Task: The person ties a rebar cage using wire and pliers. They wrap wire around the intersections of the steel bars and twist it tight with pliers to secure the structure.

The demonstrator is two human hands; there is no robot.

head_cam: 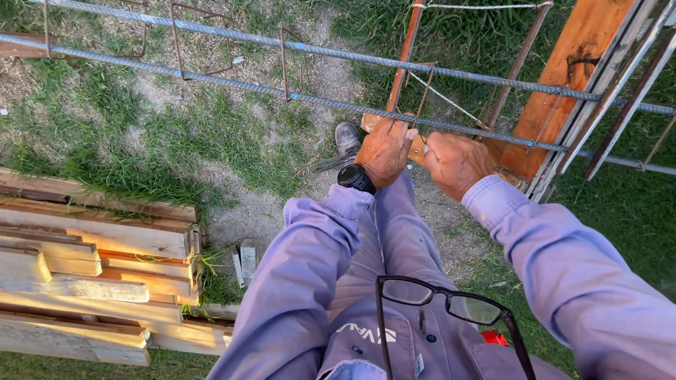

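Working at a long ribbed steel bar [451, 121], both hands were seen close together at the middle of the view. The left hand [384, 151] was closed, its fingers curled over the bar, with a black wristwatch [355, 177] on the wrist. The right hand [454, 162] was held just beside it, to the right, its fingers folded under at the bar; whether anything was pinched in them could not be told. A thin wire [443, 98] was stretched upward and to the left from the bar, just far of the hands.

A second ribbed bar [282, 43] was run parallel to the first, farther off, and both were crossed by thin rusty stirrups [284, 67]. An orange wooden board [563, 84] was laid slanting under the bars at the far right, with pale metal strips along its right edge.

Lilac sleeves and trousers were worn, and a worn boot [347, 137] was set on the bare soil just left of the hands. Black-framed glasses [443, 306] were hung at the chest, near the lower edge. A stack of weathered planks [91, 274] was piled on the grass [113, 141] at the near left, well apart from the hands.
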